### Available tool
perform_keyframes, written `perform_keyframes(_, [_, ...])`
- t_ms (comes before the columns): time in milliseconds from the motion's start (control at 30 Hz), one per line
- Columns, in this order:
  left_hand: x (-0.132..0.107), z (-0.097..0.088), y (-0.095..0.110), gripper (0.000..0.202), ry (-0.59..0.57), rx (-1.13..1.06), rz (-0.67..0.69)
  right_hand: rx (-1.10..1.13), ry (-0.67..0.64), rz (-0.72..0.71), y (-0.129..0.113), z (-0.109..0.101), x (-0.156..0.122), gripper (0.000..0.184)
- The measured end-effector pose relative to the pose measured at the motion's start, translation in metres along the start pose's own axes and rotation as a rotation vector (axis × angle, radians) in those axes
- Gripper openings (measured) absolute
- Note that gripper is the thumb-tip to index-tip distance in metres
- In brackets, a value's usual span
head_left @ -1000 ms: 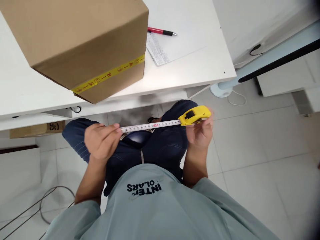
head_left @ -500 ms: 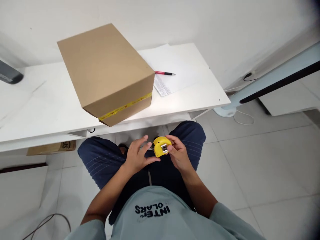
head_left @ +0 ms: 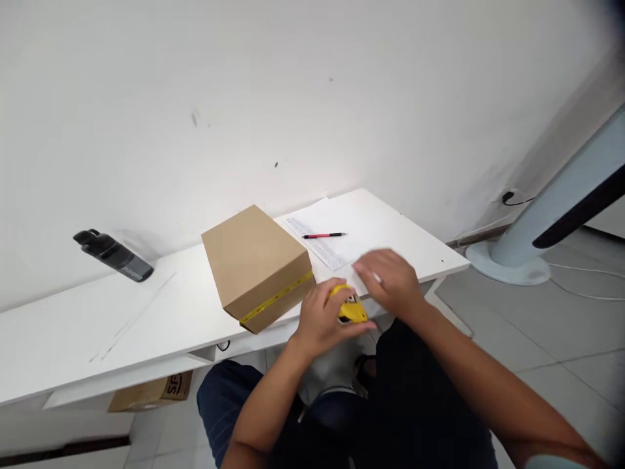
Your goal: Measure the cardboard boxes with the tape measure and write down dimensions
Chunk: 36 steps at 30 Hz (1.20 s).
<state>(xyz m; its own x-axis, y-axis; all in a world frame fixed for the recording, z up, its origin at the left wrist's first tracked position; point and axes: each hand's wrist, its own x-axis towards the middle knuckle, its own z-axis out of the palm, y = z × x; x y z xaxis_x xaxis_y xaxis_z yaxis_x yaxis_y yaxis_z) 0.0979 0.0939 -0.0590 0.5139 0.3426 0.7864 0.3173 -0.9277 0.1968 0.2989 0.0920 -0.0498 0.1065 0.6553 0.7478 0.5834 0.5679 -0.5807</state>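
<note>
My left hand [head_left: 319, 319] holds a yellow tape measure [head_left: 359, 311] just off the table's front edge, with fingers and thumb around its case. My right hand [head_left: 390, 280] is to its right, apart from the case and in front of the sheet of paper. Its fingers are curled together and somewhat smeared; what they pinch, if anything, does not show. A brown cardboard box [head_left: 254, 257], sealed with yellow tape, stands just left of my left hand.
On the white table [head_left: 161, 319] lie printed paper [head_left: 361, 225] and a red and black pen [head_left: 323, 235]. A dark bottle [head_left: 117, 255] stands far left by the wall. A pale blue column on a round base [head_left: 510, 264] stands right. Another carton [head_left: 151, 392] lies below the table.
My view has tilted up, bringing the whole bottle into sight. The tape measure has gone from my right hand to my left and moved up from my lap. My right hand has drawn off it.
</note>
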Motion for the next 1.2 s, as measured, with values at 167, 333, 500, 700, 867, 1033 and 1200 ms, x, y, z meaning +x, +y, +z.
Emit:
perform_keyframes(167, [0.031,0.015,-0.040,0.063,-0.174,0.183,-0.208,-0.489,-0.313,0.171,0.072,0.029,0.096,0.042])
perform_keyframes(333, [0.044,0.011,-0.070,0.056,-0.201,0.215,-0.510,-0.588,-0.622,0.230,0.103,0.047,0.107,0.037])
perform_keyframes(500, [0.076,0.011,-0.125,0.055,-0.116,-0.069,-0.709,-0.672,-0.675,0.255,0.088,0.048,0.105,0.037])
perform_keyframes(700, [0.091,0.018,-0.197,0.049,0.182,-0.175,-0.912,-0.820,-0.762,0.152,0.026,0.052,0.066,0.027])
perform_keyframes(867, [0.082,0.016,-0.224,0.049,0.258,-0.288,-1.032,-0.855,-0.837,-0.019,-0.003,0.043,0.020,0.033])
perform_keyframes(1033, [0.081,0.018,-0.220,0.049,0.245,-0.345,-1.054,-0.796,-0.756,-0.177,0.009,0.021,0.017,0.029])
perform_keyframes(1200, [0.080,0.020,-0.215,0.051,0.291,-0.379,-1.073,-0.422,-0.294,-0.213,0.020,0.005,0.060,0.018])
